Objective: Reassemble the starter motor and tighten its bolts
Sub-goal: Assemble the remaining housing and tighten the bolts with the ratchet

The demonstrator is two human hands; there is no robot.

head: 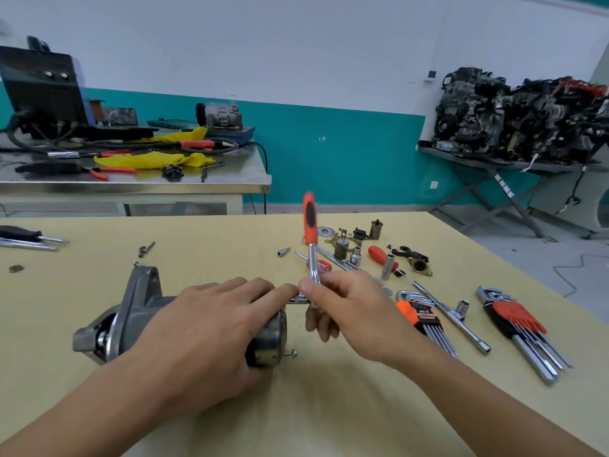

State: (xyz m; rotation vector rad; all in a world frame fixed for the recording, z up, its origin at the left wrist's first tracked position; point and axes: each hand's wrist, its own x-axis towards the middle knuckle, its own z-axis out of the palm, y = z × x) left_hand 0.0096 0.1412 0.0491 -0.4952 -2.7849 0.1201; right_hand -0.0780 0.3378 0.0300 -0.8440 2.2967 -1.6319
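The grey starter motor (131,311) lies on its side on the tan table (329,407), nose to the left. My left hand (211,331) lies over its cylindrical body and grips it, hiding most of the casing. A long bolt (291,353) sticks out of the end cap at the lower right. My right hand (342,308) pinches the head of a ratchet wrench (310,232), whose orange and black handle points up and away. The socket end (298,300) sits at the upper edge of the end cap, between my two hands.
Loose parts, sockets and a red screwdriver (379,255) lie behind my right hand. Two hex key sets (425,321) (524,334) and a long extension bar (461,318) lie to the right. Screwdrivers (29,240) rest at the far left. A steel bench (131,183) stands behind.
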